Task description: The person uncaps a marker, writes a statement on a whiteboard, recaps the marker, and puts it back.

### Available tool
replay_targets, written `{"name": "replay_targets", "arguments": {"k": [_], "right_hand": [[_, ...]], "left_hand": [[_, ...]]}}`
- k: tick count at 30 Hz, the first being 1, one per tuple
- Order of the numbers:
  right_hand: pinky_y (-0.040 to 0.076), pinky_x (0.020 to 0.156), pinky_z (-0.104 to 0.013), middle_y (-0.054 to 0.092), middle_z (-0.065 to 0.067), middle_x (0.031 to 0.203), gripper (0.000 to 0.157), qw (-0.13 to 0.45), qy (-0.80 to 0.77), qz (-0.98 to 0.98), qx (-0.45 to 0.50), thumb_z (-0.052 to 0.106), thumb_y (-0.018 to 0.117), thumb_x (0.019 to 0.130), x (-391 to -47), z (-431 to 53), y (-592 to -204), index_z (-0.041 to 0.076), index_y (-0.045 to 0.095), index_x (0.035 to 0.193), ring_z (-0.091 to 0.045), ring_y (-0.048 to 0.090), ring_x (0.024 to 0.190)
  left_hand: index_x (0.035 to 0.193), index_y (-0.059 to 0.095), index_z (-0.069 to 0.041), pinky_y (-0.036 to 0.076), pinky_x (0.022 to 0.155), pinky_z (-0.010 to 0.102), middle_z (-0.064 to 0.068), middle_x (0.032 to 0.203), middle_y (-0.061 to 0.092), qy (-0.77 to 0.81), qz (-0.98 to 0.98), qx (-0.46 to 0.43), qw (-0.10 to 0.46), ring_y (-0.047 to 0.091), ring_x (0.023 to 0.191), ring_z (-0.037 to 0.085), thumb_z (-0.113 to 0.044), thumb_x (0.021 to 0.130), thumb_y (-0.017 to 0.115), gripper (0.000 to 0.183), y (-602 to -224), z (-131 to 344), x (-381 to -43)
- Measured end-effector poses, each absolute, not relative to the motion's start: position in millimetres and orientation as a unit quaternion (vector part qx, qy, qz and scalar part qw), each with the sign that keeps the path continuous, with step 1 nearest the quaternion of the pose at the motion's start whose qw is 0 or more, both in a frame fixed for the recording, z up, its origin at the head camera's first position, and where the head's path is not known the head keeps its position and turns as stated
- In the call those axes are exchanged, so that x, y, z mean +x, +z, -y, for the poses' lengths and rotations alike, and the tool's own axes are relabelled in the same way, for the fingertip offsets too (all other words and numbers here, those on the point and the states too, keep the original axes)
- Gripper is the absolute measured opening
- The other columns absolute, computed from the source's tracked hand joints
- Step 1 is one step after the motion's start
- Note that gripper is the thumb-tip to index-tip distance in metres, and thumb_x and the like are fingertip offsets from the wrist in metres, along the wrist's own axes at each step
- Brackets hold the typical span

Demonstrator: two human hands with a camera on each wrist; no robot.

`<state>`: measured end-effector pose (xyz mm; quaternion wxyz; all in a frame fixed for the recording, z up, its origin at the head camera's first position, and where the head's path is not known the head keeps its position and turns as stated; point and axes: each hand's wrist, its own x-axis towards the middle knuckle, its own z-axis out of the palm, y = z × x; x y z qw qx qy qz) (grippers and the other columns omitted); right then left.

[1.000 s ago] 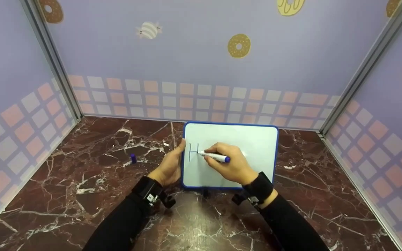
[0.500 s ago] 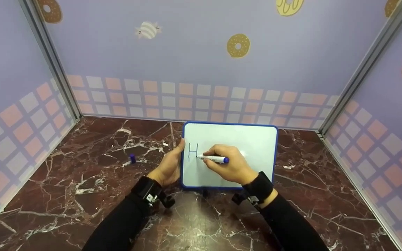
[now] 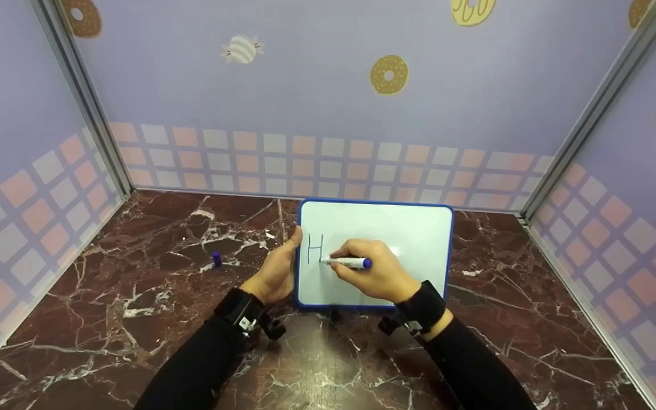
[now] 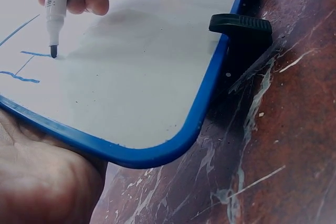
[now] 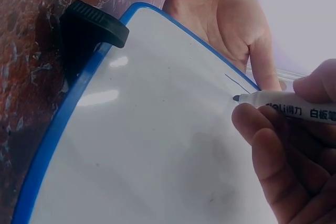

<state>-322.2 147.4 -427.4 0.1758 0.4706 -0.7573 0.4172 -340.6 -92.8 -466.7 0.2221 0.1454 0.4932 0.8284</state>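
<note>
A small whiteboard with a blue frame leans slightly back on the table, a blue letter H drawn near its left side. My left hand grips the board's left edge, thumb along the frame and the other fingers hidden behind. Between thumb and fingers, my right hand pinches a white whiteboard marker with a blue end. In the left wrist view the dark tip of the marker touches the board at the end of a stroke. Black clips sit on the board's lower edge.
The purple marker cap stands on the dark red marbled table, left of the left hand. Lilac panels with tile and sweets patterns wall off the back and both sides.
My right hand has moved slightly down with the marker, lengthening the right upright of the H. The left hand and the whiteboard have stayed in place.
</note>
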Motion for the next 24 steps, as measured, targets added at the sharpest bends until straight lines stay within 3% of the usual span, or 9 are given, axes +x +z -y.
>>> {"name": "replay_targets", "arguments": {"k": [18, 24], "right_hand": [[0.068, 0.081, -0.037, 0.081, -0.007, 0.101, 0.006, 0.168, 0.406, 0.765, 0.471, 0.002, 0.081, 0.1, -319.4, -147.8, -425.0, 0.002, 0.079, 0.106, -0.022, 0.081, 0.092], [0.067, 0.077, -0.035, 0.081, -0.006, 0.1, 0.007, 0.166, 0.41, 0.764, 0.469, 0.003, 0.082, 0.1, -319.9, -148.5, -424.8, 0.003, 0.08, 0.107, -0.02, 0.079, 0.088]], "left_hand": [[0.151, 0.053, -0.011, 0.059, 0.107, 0.051, 0.014, 0.132, 0.07, 0.833, -0.489, 0.137, 0.219, 0.071, 0.122, 0.032, -0.066, 0.115, 0.043, 0.067, -467.6, 92.6, -341.1], [0.152, 0.054, -0.012, 0.059, 0.105, 0.051, 0.014, 0.131, 0.07, 0.832, -0.49, 0.137, 0.221, 0.071, 0.121, 0.032, -0.068, 0.114, 0.043, 0.068, -468.4, 93.0, -341.5]]}}
